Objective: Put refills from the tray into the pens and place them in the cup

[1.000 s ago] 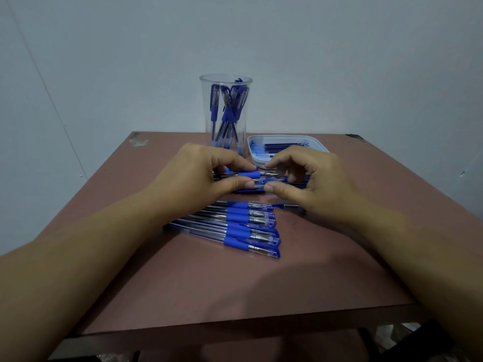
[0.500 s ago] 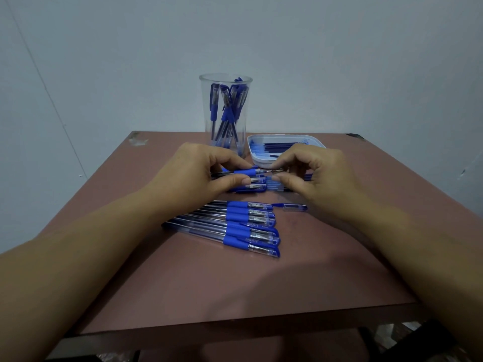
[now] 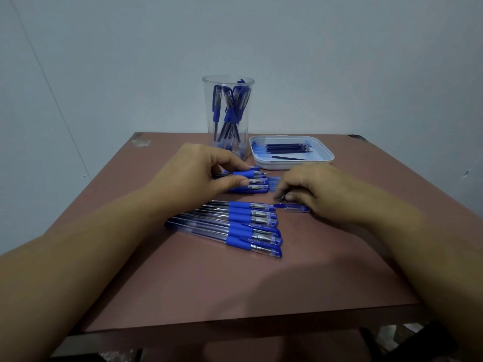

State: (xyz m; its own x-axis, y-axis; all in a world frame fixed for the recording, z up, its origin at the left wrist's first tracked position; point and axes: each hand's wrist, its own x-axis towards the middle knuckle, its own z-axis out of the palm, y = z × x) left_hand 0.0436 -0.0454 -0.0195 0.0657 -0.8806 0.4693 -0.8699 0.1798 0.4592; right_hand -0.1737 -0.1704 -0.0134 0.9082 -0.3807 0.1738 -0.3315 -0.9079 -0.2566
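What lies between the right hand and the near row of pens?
A loose blue pen cap lies there on the table, seen in the head view.

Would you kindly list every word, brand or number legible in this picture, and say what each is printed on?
"KREATE": on the blue rubber grip of a clear-barrelled pen in the near row on the brown table; small, so uncertain.
"KREATE": likewise on the neighbouring pen nearer the camera.
Pen in the left hand, clear plastic cup, white tray of refills: nothing legible.
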